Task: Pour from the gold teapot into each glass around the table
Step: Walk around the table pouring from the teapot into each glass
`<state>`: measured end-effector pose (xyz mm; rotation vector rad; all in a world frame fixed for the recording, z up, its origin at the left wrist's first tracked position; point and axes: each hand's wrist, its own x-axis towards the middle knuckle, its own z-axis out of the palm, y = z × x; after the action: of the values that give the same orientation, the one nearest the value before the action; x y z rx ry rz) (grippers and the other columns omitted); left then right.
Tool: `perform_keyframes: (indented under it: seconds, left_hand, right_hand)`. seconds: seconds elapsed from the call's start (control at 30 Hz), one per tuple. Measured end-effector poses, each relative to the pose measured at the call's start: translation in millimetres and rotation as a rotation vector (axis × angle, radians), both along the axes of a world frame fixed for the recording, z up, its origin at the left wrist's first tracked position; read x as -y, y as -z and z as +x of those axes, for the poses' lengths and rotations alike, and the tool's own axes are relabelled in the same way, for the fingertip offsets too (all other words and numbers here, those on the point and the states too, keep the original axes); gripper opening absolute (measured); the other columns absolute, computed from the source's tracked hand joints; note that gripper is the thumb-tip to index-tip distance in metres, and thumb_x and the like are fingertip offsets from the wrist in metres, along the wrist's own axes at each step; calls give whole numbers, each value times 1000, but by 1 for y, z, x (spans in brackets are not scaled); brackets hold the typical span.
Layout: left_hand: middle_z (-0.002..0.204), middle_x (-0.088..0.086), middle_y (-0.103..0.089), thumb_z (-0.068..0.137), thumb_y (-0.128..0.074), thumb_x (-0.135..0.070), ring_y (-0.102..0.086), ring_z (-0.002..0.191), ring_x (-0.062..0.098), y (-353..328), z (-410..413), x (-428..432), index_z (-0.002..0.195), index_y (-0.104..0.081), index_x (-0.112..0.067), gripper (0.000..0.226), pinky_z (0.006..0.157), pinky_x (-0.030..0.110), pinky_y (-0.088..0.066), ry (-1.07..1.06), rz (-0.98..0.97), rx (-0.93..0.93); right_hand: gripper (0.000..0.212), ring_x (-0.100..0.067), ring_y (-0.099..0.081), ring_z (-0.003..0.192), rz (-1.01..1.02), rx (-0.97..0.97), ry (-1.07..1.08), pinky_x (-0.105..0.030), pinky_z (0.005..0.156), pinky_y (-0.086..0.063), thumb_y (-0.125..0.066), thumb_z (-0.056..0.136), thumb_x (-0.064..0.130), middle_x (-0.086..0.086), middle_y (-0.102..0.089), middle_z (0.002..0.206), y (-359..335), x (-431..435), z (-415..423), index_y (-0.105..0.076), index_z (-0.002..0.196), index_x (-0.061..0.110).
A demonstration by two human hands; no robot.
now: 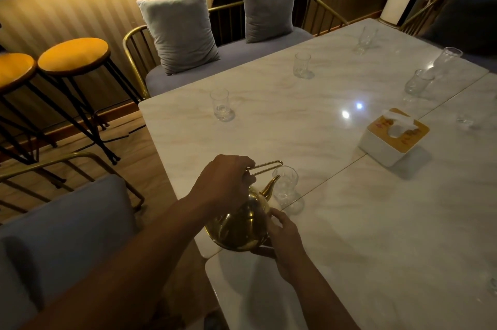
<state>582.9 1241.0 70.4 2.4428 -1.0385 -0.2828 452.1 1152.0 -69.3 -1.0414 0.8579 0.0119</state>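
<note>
- The left hand (226, 179) has its fingers curled round the near end of the thin wire handle (266, 168) of the gold teapot (239, 227) and grips it from above
- The right hand (282, 235) cups the pot's round belly from the side and beneath, with the fingers bent against the metal
- The teapot is held over the near corner of the marble table (349, 222) and tilted forward; its curved spout (270, 187) points at the nearest glass (286, 187), with the tip at about rim height
- No stream can be made out in the dim light, and whether that glass holds any liquid cannot be told
- A second glass (222, 105) stands upright near the table's left edge, a third glass (302, 66) further along the same side, and a fourth glass (365, 39) towards the far corner
- Two more stand close together on the far right: a tall glass (446, 60) and a shorter glass (418, 83) just in front of it
- All of these look clear; their contents cannot be judged
- A white tissue box (394, 138) with a yellow top sits between the near and far glasses, with a tissue sticking up from its slot
- Beyond the table's left side is a grey bench with two grey cushions (180, 31), and two yellow stools (74, 53) stand by the striped wall
</note>
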Motion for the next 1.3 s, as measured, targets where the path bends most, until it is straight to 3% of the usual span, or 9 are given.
perform_keyframes:
  seconds: [0.13,0.23,0.4,0.67,1.0,1.3]
  left_hand:
    - [113,2,-70,89,-64,-18,-65,99,16,5,13,-12,127,-60,-16,39,88,35,-55,28,-1,-69]
    - [111,1,-70,88,-64,-18,-65,97,15,8,28,-17,125,-62,-16,37,86,35,-55,67,-21,-82]
    - [108,-3,-70,87,-66,-16,-64,98,14,9,61,-31,125,-61,-18,38,85,31,-55,132,-72,-108]
    - [107,1,-71,86,-68,-18,-65,95,14,-8,122,-49,124,-63,-16,38,83,27,-53,192,-170,-141]
    - [105,-1,-71,86,-69,-18,-62,89,9,-28,180,-65,124,-62,-18,39,79,21,-49,120,-192,-22]
    - [109,0,-71,86,-69,-20,-62,90,9,-36,265,-75,126,-61,-17,42,84,22,-48,82,-161,-35]
  right_hand:
    - [31,-25,-67,102,-58,4,21,-48,79,-64,-75,87,36,8,-64,105,-1,-4,7,-56,111,40]
    - [36,-23,-66,104,-110,7,53,-49,80,-63,-75,87,35,6,-65,110,-3,-8,15,-55,116,39]
    - [66,-28,-63,112,-205,-41,121,-48,78,-64,-81,79,40,-5,-62,125,-14,-16,39,-49,136,31]
    - [66,-23,-68,104,-283,-44,131,-41,73,-65,-83,74,45,-7,-67,121,-33,-26,92,-52,130,34]
    - [71,-27,-63,114,-350,54,74,-43,78,-65,-80,79,45,-9,-60,134,-46,-32,165,-47,139,30]
    - [69,-29,-62,116,-325,54,44,-44,78,-65,-81,79,44,-10,-60,135,-54,-43,253,-49,139,29]
